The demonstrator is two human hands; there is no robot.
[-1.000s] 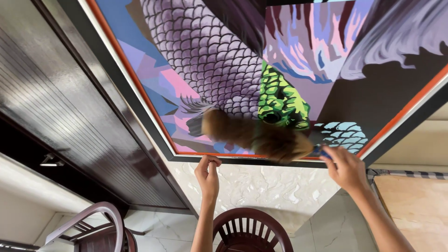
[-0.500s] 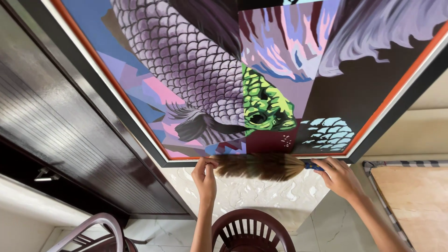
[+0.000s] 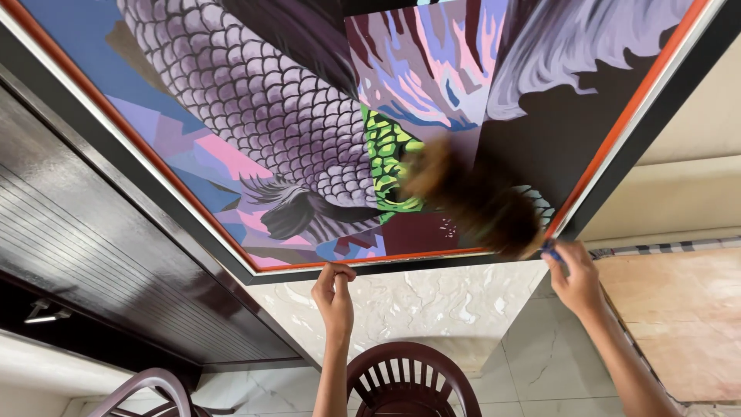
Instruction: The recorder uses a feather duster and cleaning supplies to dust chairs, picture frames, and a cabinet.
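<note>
A big framed painting (image 3: 255, 116) of a scaly fish fills the wall, dark frame with an orange inner line; a brown feather duster (image 3: 471, 197) (blurred) lies across its lower right corner; below, a dark round-backed chair (image 3: 413, 382) stands; the right hand (image 3: 575, 278) grips the duster's blue handle; the left hand (image 3: 333, 292) pinches the frame's bottom edge.

The brown duster (image 3: 471, 197) is now up on the painting (image 3: 255, 116), not along its bottom frame, and the right hand (image 3: 575, 278) sits by the corner.
</note>
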